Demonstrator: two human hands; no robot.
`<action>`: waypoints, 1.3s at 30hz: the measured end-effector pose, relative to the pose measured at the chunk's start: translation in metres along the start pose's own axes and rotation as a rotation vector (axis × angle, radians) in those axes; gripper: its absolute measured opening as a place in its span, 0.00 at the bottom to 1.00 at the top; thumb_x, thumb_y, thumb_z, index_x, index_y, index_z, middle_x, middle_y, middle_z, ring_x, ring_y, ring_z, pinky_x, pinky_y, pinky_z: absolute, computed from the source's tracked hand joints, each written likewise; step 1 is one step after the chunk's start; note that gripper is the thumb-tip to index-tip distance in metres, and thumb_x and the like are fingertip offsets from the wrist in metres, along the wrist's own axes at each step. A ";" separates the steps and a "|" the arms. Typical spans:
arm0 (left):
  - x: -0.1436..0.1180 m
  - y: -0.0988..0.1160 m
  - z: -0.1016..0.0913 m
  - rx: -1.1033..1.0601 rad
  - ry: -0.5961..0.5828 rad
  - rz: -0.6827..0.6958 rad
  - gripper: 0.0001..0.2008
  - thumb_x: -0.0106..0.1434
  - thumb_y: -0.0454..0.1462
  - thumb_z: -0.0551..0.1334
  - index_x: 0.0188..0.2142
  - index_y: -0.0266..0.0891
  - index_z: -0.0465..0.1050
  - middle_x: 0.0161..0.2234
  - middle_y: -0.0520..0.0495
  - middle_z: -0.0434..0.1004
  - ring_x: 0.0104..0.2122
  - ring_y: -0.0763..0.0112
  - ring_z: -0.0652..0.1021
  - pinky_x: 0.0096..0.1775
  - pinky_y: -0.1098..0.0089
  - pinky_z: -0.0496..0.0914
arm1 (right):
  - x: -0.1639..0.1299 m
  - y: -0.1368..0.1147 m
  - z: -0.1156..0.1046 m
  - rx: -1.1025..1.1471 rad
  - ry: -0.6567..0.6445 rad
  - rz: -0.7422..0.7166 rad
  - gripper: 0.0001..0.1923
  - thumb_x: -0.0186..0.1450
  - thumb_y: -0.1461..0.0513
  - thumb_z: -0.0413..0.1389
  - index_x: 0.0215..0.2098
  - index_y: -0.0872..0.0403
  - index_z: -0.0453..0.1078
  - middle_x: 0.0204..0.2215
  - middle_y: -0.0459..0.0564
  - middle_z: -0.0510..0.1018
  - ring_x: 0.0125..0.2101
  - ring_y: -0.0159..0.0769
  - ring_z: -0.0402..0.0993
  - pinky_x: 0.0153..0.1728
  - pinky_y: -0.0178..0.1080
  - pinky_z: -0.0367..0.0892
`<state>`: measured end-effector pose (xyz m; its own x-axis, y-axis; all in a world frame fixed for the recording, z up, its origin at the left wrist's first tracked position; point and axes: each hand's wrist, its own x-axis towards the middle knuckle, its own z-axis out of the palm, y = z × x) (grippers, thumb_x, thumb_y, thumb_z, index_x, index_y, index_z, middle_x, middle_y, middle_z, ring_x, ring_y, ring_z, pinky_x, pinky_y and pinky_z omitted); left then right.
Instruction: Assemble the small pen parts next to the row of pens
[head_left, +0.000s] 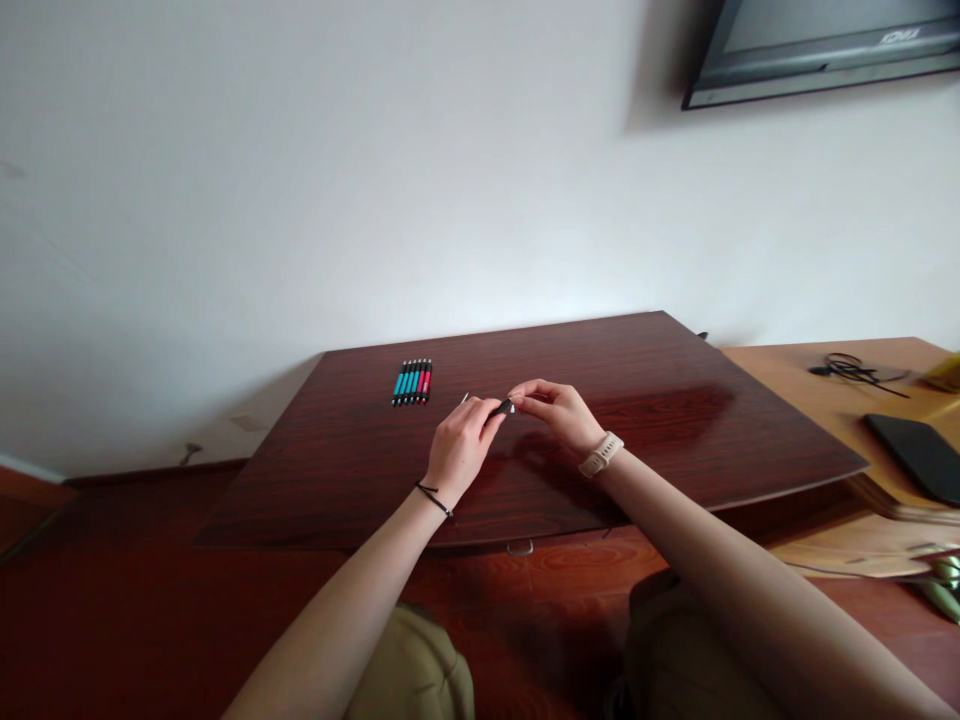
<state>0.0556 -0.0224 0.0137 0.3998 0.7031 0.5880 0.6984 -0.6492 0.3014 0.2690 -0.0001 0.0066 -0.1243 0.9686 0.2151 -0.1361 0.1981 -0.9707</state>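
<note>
A small, slim black object (502, 407) is gripped between the thumb and fingers of my left hand (459, 440), over the middle of the table. My right hand (556, 412) pinches at its right end, where a small white bit shows. My fingers cover much of it, so its kind is unclear. Just behind my left hand is a thin white tip (465, 397); I cannot tell whether it belongs to the held piece. Farther left, several turquoise and pink pens with black ends (412, 382) lie side by side in a neat row.
The dark, glossy wooden table (360, 470) stands against a white wall. To its right, a lighter wooden desk (787, 375) carries a coiled black cable (855, 370) and a flat black device (919, 455). A screen (825, 50) hangs at upper right.
</note>
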 end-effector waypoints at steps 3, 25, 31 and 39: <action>0.000 0.000 0.000 -0.007 -0.002 0.009 0.08 0.80 0.40 0.58 0.51 0.45 0.75 0.45 0.46 0.83 0.46 0.62 0.83 0.53 0.62 0.75 | -0.002 0.000 0.000 0.010 0.000 0.001 0.21 0.56 0.46 0.74 0.38 0.52 0.82 0.40 0.51 0.86 0.43 0.40 0.80 0.52 0.44 0.73; 0.017 0.009 0.002 -0.247 0.063 -0.066 0.10 0.78 0.38 0.60 0.53 0.43 0.78 0.43 0.45 0.82 0.41 0.66 0.81 0.44 0.68 0.73 | 0.000 -0.004 -0.001 0.129 0.049 -0.011 0.17 0.61 0.50 0.74 0.40 0.52 0.83 0.41 0.50 0.84 0.42 0.38 0.77 0.50 0.43 0.71; 0.037 0.015 -0.003 -0.355 0.058 -0.107 0.09 0.77 0.39 0.61 0.51 0.43 0.80 0.39 0.47 0.80 0.35 0.68 0.77 0.41 0.69 0.71 | 0.005 -0.019 -0.005 0.110 0.076 -0.051 0.17 0.62 0.49 0.73 0.41 0.51 0.82 0.43 0.50 0.84 0.43 0.39 0.78 0.50 0.43 0.72; 0.058 0.019 -0.007 -0.542 0.047 -0.199 0.08 0.75 0.39 0.64 0.50 0.43 0.81 0.44 0.45 0.83 0.40 0.66 0.81 0.42 0.68 0.74 | 0.009 -0.029 -0.003 0.099 0.169 -0.087 0.16 0.63 0.49 0.72 0.42 0.51 0.83 0.45 0.52 0.84 0.47 0.42 0.77 0.54 0.45 0.72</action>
<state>0.0877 0.0039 0.0588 0.2568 0.8211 0.5097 0.3483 -0.5706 0.7437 0.2749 0.0037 0.0363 0.0574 0.9615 0.2689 -0.2359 0.2748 -0.9321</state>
